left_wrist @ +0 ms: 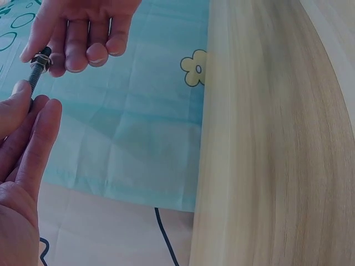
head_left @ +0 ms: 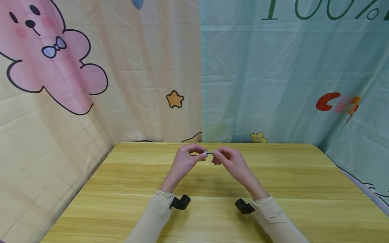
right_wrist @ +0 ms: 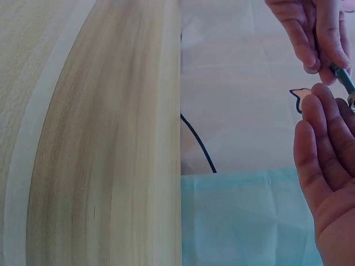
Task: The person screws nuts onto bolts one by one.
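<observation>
A slim metal bolt (head_left: 209, 153) is held level between the two hands, above the far part of the table. My left hand (head_left: 186, 160) pinches one end between thumb and fingers. From the other side my right hand (head_left: 232, 162) pinches the opposite end, where a nut (left_wrist: 40, 60) sits on the thread in the left wrist view. A dark tip shows just past this nut. In the right wrist view the bolt (right_wrist: 344, 80) and nut (right_wrist: 351, 101) lie at the right edge, partly cut off.
The wooden table (head_left: 212, 216) spreads beneath both arms. Printed curtains (head_left: 261, 81) hang behind its far edge and along the sides. A black wrist camera mount (head_left: 181, 202) is on the left sleeve, and a matching mount (head_left: 244, 206) is on the right.
</observation>
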A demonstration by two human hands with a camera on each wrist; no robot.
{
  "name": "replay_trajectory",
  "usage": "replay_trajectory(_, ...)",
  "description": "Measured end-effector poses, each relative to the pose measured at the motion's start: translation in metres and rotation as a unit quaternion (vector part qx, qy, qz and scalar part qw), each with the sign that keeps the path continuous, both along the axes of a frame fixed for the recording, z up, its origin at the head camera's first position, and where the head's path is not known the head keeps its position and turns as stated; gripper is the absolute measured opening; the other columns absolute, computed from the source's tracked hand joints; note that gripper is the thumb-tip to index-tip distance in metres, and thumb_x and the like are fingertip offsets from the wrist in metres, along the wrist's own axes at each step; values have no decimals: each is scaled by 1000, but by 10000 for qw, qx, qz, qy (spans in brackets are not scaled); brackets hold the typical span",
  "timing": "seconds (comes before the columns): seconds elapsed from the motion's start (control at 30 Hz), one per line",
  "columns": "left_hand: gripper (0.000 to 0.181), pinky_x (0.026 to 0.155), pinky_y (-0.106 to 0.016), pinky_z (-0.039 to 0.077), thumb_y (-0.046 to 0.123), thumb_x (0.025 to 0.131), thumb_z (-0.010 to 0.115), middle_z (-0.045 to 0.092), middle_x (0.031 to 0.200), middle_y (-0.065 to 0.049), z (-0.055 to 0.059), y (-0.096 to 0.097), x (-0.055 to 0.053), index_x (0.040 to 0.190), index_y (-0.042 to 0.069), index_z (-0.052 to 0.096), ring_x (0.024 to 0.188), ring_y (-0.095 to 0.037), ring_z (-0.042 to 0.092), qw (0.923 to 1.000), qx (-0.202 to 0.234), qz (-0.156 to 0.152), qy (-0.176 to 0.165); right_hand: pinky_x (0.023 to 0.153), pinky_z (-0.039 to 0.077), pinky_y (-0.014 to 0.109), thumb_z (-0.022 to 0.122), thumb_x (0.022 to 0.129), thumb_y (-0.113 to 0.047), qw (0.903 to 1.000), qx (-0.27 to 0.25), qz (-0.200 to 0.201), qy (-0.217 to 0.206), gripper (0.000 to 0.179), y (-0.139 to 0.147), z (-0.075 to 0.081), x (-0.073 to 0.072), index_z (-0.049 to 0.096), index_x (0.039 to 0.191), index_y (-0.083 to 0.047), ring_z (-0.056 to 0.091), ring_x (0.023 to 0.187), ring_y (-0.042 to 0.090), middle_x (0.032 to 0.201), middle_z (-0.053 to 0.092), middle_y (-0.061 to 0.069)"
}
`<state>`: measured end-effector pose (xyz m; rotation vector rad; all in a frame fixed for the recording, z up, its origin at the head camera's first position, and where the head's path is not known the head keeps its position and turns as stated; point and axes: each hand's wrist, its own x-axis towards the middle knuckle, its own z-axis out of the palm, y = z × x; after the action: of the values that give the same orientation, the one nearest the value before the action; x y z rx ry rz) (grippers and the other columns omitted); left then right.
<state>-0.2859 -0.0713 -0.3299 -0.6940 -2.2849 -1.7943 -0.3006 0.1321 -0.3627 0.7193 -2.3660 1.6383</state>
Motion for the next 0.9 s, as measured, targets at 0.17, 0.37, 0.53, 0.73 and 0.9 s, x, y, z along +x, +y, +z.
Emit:
replay_trajectory(0.17,9,80,-34,58,0,89,71,70,93,-12,0,0,0,97,-3,73,86,-31,68,10000,23,-41,17,81,56,40,59,100,-35,10000,-39,-47,29,29,0,1,0,68,111,-9,65,93,27,100,69,8)
replay_trajectory(0.37,9,81,-34,57,1,90,70,70,92,-12,1,-2,0,98,-3,73,84,-29,68,10000,-28,12,83,87,53,41,69,93,-11,9992,-105,115,381,37,1,0,-1,56,128,-10,61,107,27,116,65,12)
replay_trajectory(0.53,9,80,-34,58,1,90,70,70,92,-12,1,-2,0,98,-3,73,84,-29,68,10000,9,4,61,87,54,37,69,93,-6,9988,-138,134,456,30,1,1,-1,59,121,-11,63,102,23,111,65,9)
replay_trajectory(0.73,9,81,-34,57,1,90,71,70,92,-11,1,-1,-1,98,-2,73,86,-29,68,10000,0,10,71,84,54,35,68,95,-15,9989,-122,140,428,20,1,1,0,66,113,-10,65,95,20,102,69,5)
replay_trajectory(0.9,9,81,-34,57,1,89,72,70,92,-10,1,-1,0,97,-2,73,86,-28,67,10000,-13,13,33,80,54,37,63,98,-26,9993,-36,40,380,16,1,0,1,68,107,-14,66,91,18,93,70,-1)
